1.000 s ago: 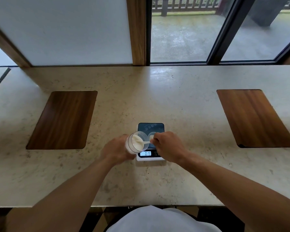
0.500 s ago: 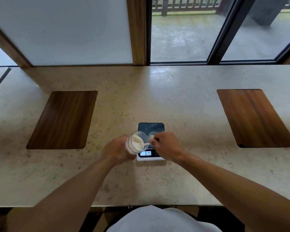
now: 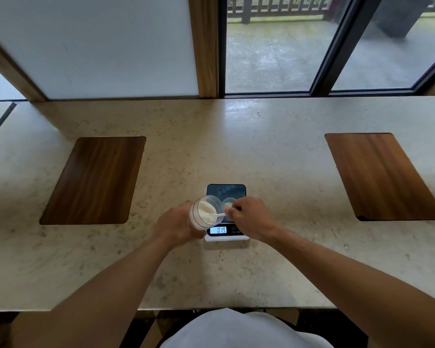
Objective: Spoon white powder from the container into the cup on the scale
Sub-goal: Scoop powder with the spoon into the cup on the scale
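My left hand (image 3: 176, 223) grips a clear plastic container (image 3: 204, 212) tilted on its side, mouth toward the right, with white powder inside. My right hand (image 3: 251, 218) pinches a white spoon (image 3: 220, 215) whose bowl reaches into the container's mouth. A small clear cup (image 3: 228, 203) holding a little white powder stands on the dark platform of a digital scale (image 3: 226, 192), just behind my right hand and partly hidden by it. The scale's lit display (image 3: 218, 230) shows digits.
The beige stone counter (image 3: 261, 151) carries two inset wooden panels, one at the left (image 3: 96, 179) and one at the right (image 3: 379, 174). A wall and glass doors rise behind the counter's far edge. The counter's near edge runs just before my torso.
The spoon's bowl has dipped lower into the container's powder. The scale reading flickered between frames. Both hands stay nearly where they were.
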